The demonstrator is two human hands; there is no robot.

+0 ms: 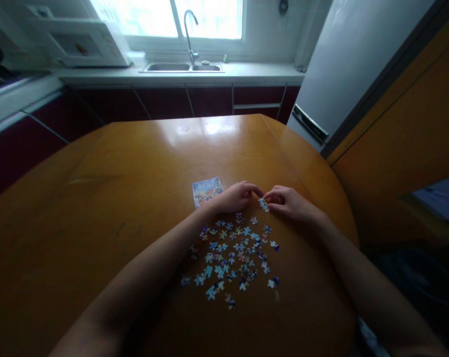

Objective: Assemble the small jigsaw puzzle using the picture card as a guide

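kitchen | sink [168, 67] | faucet [189, 47] | counter [259, 70] | base cabinets [210, 101]

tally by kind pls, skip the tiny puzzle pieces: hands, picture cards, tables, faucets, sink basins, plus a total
Hands: 2 (left hand, right hand)
Picture card: 1
Table: 1
Faucet: 1
Sink basins: 2 (left basin, right basin)
Total: 7

The right hand [291, 202] holds pale puzzle pieces [263, 204] beside the left hand [237, 196], near scattered pieces [219, 270].
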